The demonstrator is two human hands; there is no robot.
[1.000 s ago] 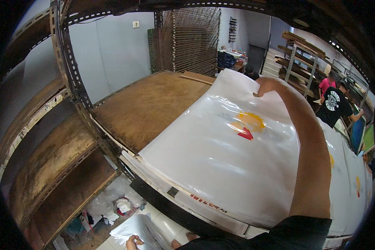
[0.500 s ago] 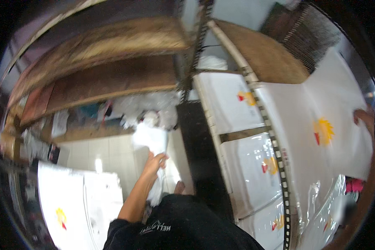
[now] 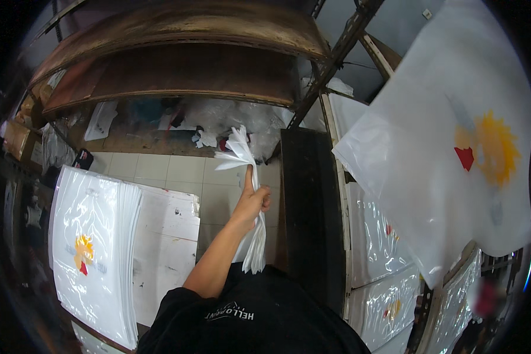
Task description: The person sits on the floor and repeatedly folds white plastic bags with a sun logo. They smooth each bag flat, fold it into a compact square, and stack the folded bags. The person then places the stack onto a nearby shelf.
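Half a second before, our view had tilted further left, and a large printed sheet (image 3: 448, 147) now hung close at the right, its holder out of view, so we could not tell our right hand's state. Our left hand (image 3: 251, 203) was clamped on a bundle of white sheets (image 3: 242, 177), raised over the tiled floor (image 3: 183, 171). A stack of printed bags (image 3: 94, 253) lay at lower left. Rusty drying racks (image 3: 177, 53) arched overhead, with more printed sheets on the rack shelves (image 3: 374, 224) at right.
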